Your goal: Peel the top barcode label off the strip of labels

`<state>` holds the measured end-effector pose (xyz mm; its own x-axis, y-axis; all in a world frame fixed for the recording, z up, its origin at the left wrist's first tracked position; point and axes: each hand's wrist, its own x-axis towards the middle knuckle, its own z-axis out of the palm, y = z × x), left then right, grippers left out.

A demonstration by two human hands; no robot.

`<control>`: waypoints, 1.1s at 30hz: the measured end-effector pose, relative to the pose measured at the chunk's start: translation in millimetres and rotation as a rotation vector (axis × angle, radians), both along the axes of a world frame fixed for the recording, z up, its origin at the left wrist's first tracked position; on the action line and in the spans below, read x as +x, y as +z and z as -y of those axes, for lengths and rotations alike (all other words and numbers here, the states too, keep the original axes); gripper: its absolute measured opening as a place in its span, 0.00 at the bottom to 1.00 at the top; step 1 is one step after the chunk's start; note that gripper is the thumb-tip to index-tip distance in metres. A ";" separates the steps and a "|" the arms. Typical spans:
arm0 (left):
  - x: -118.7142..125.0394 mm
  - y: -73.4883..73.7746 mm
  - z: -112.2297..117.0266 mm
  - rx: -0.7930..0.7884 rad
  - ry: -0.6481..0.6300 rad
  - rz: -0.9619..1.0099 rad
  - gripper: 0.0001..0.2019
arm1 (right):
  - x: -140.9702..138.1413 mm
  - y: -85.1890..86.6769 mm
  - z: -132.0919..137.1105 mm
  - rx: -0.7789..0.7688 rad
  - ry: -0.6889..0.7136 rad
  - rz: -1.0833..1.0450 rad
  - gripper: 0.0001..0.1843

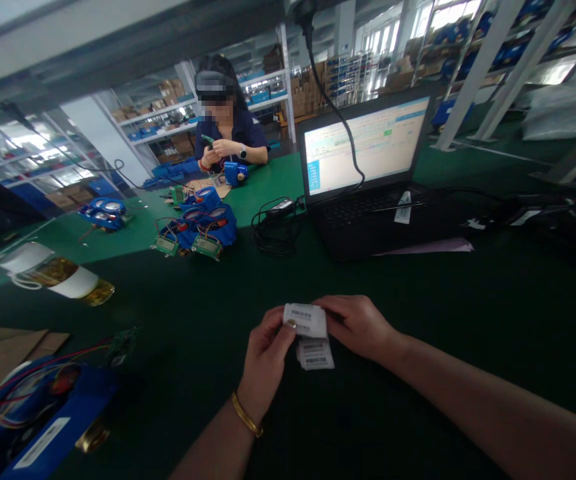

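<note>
Looking down at a big, flat, dark-green desk (188, 320), pretty busy

Got an open black laptop (383, 153) with a lit screen toward the back right, then a chunky blue plastic housing (63, 420) with coloured wires and a brass fitting at the near left, plus a clear bottle (71, 281) with a white band beyond it. Then left hand (265, 347) and right hand (361, 327), both in a narrow pinch on a folded white paper strip of barcode labels (315, 331), held between them over the desk, in front of the laptop.
</note>
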<state>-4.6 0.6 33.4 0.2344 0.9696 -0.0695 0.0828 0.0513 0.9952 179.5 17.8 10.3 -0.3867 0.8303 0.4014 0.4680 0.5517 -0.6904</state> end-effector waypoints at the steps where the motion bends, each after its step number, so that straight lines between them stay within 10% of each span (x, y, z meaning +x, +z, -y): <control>1: 0.2 -0.5 0.0 -0.018 -0.007 0.003 0.11 | 0.2 0.6 0.6 0.072 -0.027 0.039 0.10; 33: 0.5 -3.4 -0.3 0.014 -0.024 -0.037 0.11 | -0.1 1.9 0.1 0.140 -0.099 0.100 0.11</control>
